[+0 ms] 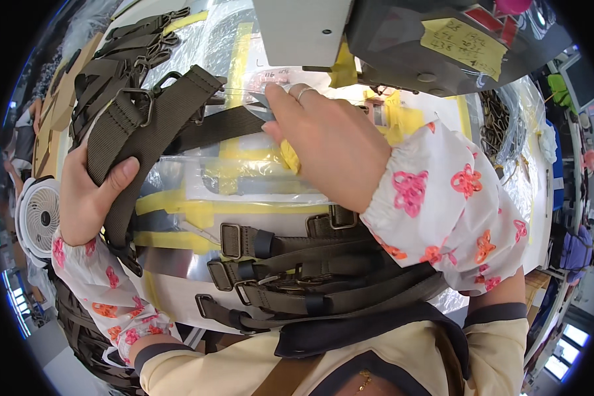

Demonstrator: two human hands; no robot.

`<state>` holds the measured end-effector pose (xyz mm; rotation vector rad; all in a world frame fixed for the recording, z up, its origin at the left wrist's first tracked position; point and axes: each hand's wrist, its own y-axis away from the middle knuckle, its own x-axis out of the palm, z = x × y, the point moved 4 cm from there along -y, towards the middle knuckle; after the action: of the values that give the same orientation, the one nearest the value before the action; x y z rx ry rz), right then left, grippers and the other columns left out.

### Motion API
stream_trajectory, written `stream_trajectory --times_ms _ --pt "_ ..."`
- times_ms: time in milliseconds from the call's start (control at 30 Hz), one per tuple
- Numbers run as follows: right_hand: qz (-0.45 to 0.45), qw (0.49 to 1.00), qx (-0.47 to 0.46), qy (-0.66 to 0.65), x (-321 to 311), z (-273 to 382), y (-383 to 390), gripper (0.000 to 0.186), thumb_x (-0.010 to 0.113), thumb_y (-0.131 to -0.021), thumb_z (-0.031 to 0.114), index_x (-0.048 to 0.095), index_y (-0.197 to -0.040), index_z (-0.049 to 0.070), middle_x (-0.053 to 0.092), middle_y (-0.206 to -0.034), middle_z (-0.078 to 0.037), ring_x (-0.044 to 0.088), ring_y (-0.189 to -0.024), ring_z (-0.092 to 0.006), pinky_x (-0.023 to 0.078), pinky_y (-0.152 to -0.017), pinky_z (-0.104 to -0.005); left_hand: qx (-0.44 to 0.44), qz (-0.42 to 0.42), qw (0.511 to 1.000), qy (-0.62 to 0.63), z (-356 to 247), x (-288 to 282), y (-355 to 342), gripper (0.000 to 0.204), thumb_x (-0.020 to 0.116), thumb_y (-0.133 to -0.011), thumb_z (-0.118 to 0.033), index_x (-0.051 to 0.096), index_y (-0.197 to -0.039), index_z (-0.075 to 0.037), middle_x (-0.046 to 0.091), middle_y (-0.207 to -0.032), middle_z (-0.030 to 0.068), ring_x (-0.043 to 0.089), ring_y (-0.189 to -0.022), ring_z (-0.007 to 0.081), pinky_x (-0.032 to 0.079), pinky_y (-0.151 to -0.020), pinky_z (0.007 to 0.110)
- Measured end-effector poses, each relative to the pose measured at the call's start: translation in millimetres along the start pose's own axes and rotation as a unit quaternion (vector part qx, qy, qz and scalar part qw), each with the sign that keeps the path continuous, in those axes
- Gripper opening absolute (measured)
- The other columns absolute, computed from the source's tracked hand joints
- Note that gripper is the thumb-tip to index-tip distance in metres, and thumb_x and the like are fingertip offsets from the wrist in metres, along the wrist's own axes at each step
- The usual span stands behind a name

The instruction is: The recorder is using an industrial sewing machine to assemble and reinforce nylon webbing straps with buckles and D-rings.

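My left hand point(89, 198) is closed around a dark olive webbing strap point(148, 142), its thumb pressed on the front. The strap is folded over, with metal buckles near its upper end. My right hand point(340, 142), to the right of the strap, is closed on thread snips point(289, 156). Their yellow-wrapped part shows under the palm, and pale metal blades point toward the strap. Thin threads run from the strap's end toward my right fingers. Whether the blades touch the threads I cannot tell.
A sewing machine point(402, 46) stands at the back right. Several buckled straps point(350, 254) lie in front of me; more straps with hooks point(135, 46) lie far left. A white fan point(44, 218) stands at left, and a bag of metal hardware point(498, 122) at right.
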<state>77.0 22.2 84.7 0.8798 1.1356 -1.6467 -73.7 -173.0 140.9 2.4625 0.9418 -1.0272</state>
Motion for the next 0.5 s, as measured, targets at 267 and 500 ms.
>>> stream_trajectory --times_ms 267,500 --pt "0.038 0.999 0.009 0.012 5.8 -7.3 -8.0 0.024 0.057 -0.083 0.014 0.049 -0.097 -0.004 0.057 -0.079 -0.019 0.059 -0.069 -0.0352 0.047 -0.059 -0.0400 0.002 0.007 1.000 -0.002 -5.3 2.9 3.2 0.039 0.070 -0.076 -0.026 0.057 -0.095 0.005 0.061 -0.081 0.0046 0.053 -0.071 0.0104 0.043 -0.067 0.023" --pt "-0.008 0.999 0.005 0.036 -4.6 -6.1 -1.1 0.019 0.058 -0.082 0.012 0.049 -0.089 -0.003 0.057 -0.077 -0.018 0.059 -0.068 -0.0337 0.048 -0.058 -0.0391 -0.001 0.002 1.000 -0.001 -5.4 0.4 6.4 0.039 0.070 -0.077 -0.026 0.057 -0.097 0.005 0.061 -0.082 0.0051 0.053 -0.072 0.0103 0.043 -0.068 0.023"
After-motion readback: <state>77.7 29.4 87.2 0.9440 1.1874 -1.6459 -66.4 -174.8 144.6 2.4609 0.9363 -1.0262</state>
